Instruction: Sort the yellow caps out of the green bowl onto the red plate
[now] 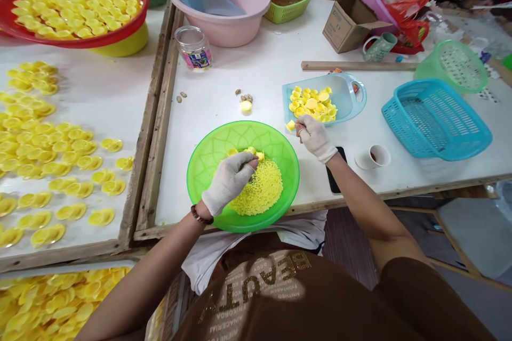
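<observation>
My left hand (232, 178), in a white glove with bare fingertips, is over the green bowl (202, 170). Its thumb and fingers are pinched on a small yellow plastic piece (261, 156), partly hidden. Below it, tiny yellow pellets (260, 192) cover the bowl's bottom, with a few more yellow pieces behind the hand. My right hand (316, 138), gloved alike, pinches a small yellow plastic cup (290, 126) at the near edge of a light blue scoop tray (342, 93). Inside that tray lies a heap of similar yellow cups (312, 104).
Hat-shaped yellow pieces (60, 146) cover the left table, beyond a raised wooden edge (154, 96). A red basin (140, 16) full of yellow cups stands behind. Right of me are a phone (333, 178), a paper cup (379, 156) and a blue basket (436, 120). A clear jar (194, 48) stands farther back.
</observation>
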Action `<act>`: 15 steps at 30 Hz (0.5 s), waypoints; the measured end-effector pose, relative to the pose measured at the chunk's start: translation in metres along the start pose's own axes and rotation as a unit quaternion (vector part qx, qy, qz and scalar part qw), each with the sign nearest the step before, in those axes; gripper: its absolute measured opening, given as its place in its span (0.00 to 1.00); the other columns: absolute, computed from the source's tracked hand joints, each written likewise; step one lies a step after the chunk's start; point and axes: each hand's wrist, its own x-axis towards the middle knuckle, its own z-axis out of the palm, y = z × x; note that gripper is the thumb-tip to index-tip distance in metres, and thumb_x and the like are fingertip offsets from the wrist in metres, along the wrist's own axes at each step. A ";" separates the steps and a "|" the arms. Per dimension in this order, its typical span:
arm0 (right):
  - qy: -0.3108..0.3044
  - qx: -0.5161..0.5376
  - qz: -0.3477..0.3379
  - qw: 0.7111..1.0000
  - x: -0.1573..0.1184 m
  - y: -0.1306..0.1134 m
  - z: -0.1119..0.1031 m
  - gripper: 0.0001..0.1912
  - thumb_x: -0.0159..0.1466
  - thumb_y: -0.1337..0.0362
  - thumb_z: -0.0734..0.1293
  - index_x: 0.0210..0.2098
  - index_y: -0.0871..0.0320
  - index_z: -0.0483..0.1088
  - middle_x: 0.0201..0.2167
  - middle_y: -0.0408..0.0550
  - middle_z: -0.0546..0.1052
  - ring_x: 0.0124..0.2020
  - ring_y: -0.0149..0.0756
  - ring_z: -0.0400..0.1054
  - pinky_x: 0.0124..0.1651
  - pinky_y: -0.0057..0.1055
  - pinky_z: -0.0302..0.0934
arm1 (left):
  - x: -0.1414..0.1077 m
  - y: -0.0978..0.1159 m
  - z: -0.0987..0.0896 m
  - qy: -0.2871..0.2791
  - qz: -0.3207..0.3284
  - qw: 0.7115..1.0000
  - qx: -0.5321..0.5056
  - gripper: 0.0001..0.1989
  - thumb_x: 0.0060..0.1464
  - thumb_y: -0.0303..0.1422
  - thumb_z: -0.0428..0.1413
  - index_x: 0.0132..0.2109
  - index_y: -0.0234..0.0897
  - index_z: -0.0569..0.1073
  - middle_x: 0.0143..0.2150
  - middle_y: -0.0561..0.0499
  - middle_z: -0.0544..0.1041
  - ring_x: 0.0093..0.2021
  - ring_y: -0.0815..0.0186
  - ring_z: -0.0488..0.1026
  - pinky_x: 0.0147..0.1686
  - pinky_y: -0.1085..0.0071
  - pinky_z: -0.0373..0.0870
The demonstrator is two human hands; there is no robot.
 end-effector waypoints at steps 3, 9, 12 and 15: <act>-0.032 0.016 -0.091 0.995 -0.014 -0.025 0.006 0.08 0.70 0.65 0.56 0.39 0.56 0.65 0.31 0.45 0.73 0.29 0.32 0.66 0.38 0.32 0.64 | -0.005 0.008 0.012 -0.044 -0.080 0.970 -0.224 0.26 0.63 0.50 0.55 0.58 0.36 0.69 0.43 0.46 0.78 0.32 0.64 0.78 0.33 0.67 0.78; -0.275 -0.064 -0.149 0.948 -0.041 -0.081 0.027 0.13 0.73 0.67 0.56 0.53 0.61 0.67 0.48 0.57 0.76 0.48 0.41 0.72 0.52 0.37 0.66 | -0.010 -0.006 -0.008 0.010 -0.117 0.964 -0.238 0.23 0.52 0.44 0.67 0.47 0.32 0.74 0.37 0.47 0.78 0.32 0.64 0.80 0.36 0.67 0.80; -0.335 -0.172 0.003 0.927 -0.044 -0.095 0.050 0.14 0.71 0.71 0.58 0.53 0.64 0.68 0.52 0.65 0.74 0.53 0.51 0.71 0.55 0.47 0.65 | -0.018 -0.019 -0.017 0.089 -0.085 0.981 -0.148 0.22 0.54 0.45 0.66 0.47 0.32 0.75 0.36 0.47 0.79 0.32 0.64 0.79 0.36 0.69 0.79; -0.355 -0.175 0.051 0.917 -0.049 -0.105 0.081 0.13 0.67 0.68 0.65 0.51 0.65 0.69 0.53 0.71 0.72 0.52 0.58 0.71 0.51 0.51 0.66 | -0.026 -0.028 -0.017 0.132 -0.054 0.982 -0.125 0.22 0.56 0.47 0.64 0.48 0.33 0.75 0.40 0.47 0.80 0.34 0.64 0.80 0.37 0.68 0.80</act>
